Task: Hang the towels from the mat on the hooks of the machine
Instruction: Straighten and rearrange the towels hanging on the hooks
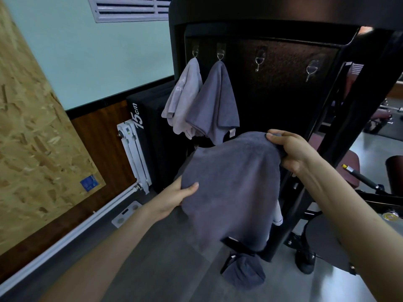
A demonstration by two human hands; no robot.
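Note:
A dark grey towel (233, 184) hangs spread between both my hands in front of the black machine (283, 101). My left hand (174, 198) grips its lower left edge, thumb on top. My right hand (290, 149) pinches its upper right edge, just below the hooks. A pale grey towel (185, 97) hangs on the leftmost hook (195, 52). A darker grey towel (216, 101) hangs on the second hook (220, 54). The third hook (259, 61) and the fourth hook (312, 69) are bare. Another grey towel (244, 272) lies bunched on the floor below.
A black padded block marked 15cm (148, 127) and a white radiator (135, 153) stand against the wall at left. A white scale (127, 213) lies on the floor. Machine frame bars, a red seat (349, 171) and a lever with a yellow tip (346, 167) crowd the right.

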